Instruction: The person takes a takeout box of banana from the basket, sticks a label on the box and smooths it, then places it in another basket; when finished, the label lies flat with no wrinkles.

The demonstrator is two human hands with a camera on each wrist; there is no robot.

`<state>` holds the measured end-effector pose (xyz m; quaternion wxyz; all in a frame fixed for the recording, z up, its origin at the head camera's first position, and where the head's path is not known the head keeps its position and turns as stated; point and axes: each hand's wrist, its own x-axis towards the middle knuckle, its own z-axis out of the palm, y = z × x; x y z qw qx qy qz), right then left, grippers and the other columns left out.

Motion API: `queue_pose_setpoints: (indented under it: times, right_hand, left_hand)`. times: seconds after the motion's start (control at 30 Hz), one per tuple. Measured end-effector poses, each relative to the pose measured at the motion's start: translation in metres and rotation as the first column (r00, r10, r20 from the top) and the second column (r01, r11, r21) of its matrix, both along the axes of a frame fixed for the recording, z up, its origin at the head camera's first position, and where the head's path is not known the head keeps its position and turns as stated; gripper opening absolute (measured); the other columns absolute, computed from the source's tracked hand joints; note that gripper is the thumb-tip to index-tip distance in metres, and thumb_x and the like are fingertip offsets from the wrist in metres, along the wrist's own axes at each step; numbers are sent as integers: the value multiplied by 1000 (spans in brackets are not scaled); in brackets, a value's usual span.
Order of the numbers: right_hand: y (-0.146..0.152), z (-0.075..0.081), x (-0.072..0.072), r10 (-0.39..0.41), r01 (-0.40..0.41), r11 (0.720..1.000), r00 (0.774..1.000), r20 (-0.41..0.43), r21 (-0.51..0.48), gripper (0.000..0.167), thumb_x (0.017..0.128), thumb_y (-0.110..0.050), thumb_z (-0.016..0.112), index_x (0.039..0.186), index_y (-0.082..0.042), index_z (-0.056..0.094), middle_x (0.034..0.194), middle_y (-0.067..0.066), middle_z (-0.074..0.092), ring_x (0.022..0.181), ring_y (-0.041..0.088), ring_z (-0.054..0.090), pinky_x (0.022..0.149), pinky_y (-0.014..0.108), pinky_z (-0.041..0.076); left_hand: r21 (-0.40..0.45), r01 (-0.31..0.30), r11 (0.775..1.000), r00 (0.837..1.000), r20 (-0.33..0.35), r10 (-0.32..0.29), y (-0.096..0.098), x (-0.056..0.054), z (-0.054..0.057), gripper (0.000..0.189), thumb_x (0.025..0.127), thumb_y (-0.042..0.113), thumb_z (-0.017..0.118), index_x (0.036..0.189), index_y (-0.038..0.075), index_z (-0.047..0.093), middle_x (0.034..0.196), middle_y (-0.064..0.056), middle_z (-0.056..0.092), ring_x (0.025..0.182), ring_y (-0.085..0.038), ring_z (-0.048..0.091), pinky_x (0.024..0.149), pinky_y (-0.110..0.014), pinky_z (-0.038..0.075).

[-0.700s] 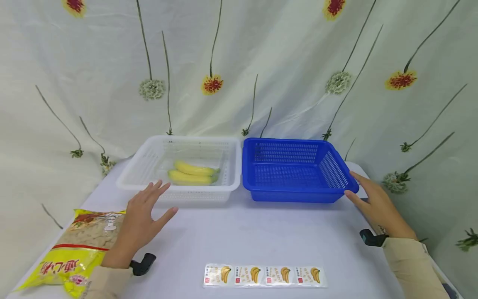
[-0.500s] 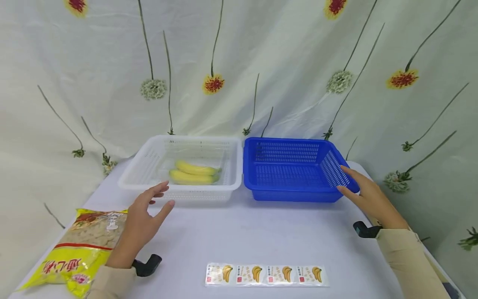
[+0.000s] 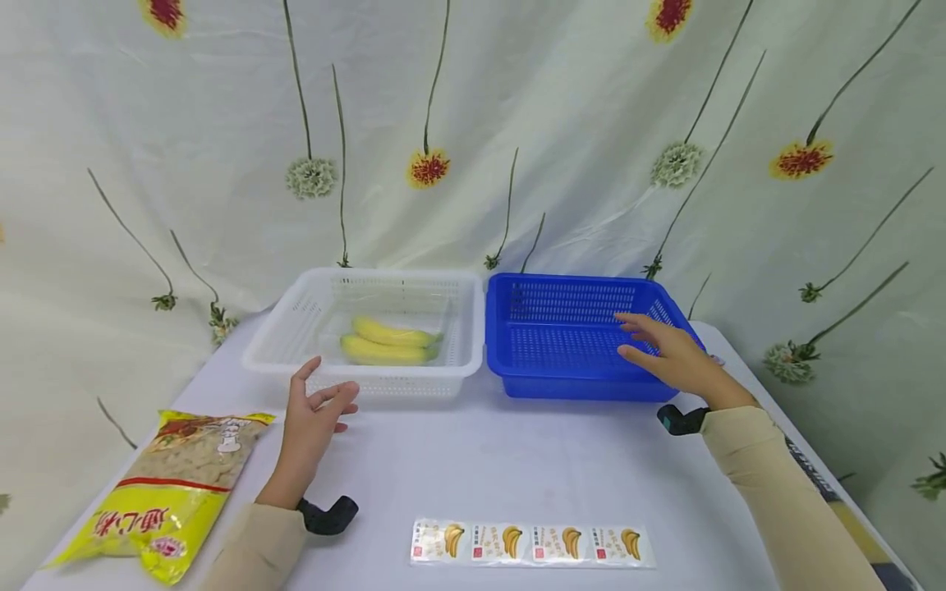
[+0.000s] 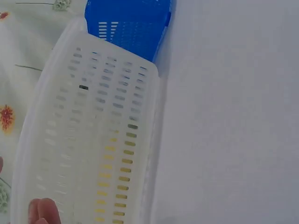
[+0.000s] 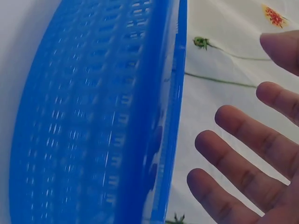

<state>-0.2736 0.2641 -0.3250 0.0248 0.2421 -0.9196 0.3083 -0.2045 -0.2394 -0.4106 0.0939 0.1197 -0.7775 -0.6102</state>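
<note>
My left hand [image 3: 310, 423] hovers just in front of the white basket [image 3: 369, 372], fingers loosely bent and thumb near them, holding nothing. Its fingertips also show at the lower left of the left wrist view, over the basket's slotted wall. Inside that basket lie two yellow bananas [image 3: 383, 352], apparently in a clear plastic bag. My right hand [image 3: 676, 361] is above the right part of the blue basket [image 3: 572, 386], which has nothing visible in it. In the right wrist view its fingers are spread, apart from the blue wall, with nothing between them.
A yellow pasta bag [image 3: 177, 492] lies at the table's left. Near the front edge is a strip of banana labels [image 3: 532, 543]. The two baskets stand side by side at the back, before a flowered cloth [image 3: 576, 107]. A white sheet covers the table [image 3: 502, 460].
My right hand has moved left from beside the blue basket's right rim to over its inside. My left hand has shifted slightly right, its fingers bending more. Baskets, bananas and labels stay put.
</note>
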Motion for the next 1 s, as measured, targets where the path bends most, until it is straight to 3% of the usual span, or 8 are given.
queue_pose_setpoints:
  times: [0.07, 0.2, 0.33, 0.5, 0.87, 1.0]
  right_hand:
    - [-9, 1, -6, 26, -26, 1000, 1000, 0, 10, 60, 110, -17, 64, 161, 5, 42, 155, 35, 51, 140, 56, 53, 111, 69, 44]
    - [-29, 0, -20, 83, -83, 997, 996, 29, 0, 58, 111, -17, 63, 161, 3, 43, 151, 33, 56, 137, 53, 57, 112, 68, 44]
    - [-45, 1, -31, 131, -130, 991, 990, 61, -19, 57, 111, -15, 63, 161, 3, 43, 150, 32, 58, 135, 51, 58, 113, 67, 44]
    - [-66, 5, -41, 177, -173, 984, 978, 114, -40, 56, 111, -15, 61, 161, 3, 43, 148, 31, 60, 135, 51, 59, 112, 66, 46]
    - [-114, 9, -66, 271, -244, 960, 938, 217, -140, 51, 112, -12, 59, 159, 4, 47, 149, 29, 61, 140, 45, 57, 119, 61, 40]
    - [-129, 11, -72, 276, -235, 955, 927, 255, -181, 51, 112, -11, 58, 159, 4, 46, 149, 26, 61, 137, 41, 60, 114, 55, 48]
  left_hand:
    - [-6, -50, 999, 998, -27, 50, 0, -6, -2, 82, 105, 35, 73, 170, 22, 24, 124, -7, 73, 80, 3, 69, 72, -23, 55]
    - [-31, -140, 990, 985, -102, 136, -2, -20, -5, 69, 100, 37, 80, 154, 14, 45, 99, 5, 75, 76, -2, 71, 67, -21, 54]
    - [-12, -170, 985, 972, -166, 166, -3, -30, -8, 58, 95, 33, 86, 135, 8, 53, 80, 14, 72, 71, -7, 73, 63, -20, 54]
    - [36, -162, 986, 966, -199, 166, -9, -33, -11, 49, 93, 27, 89, 122, 7, 55, 72, 19, 70, 66, -7, 73, 62, -19, 55]
    - [23, -130, 991, 977, -166, 132, -20, -34, -8, 48, 93, 23, 89, 121, 3, 56, 71, 14, 70, 65, -7, 73, 62, -20, 56]
    - [5, -109, 994, 982, -156, 109, -22, -36, -6, 49, 93, 24, 89, 122, 2, 56, 70, 15, 71, 64, -6, 72, 61, -20, 55]
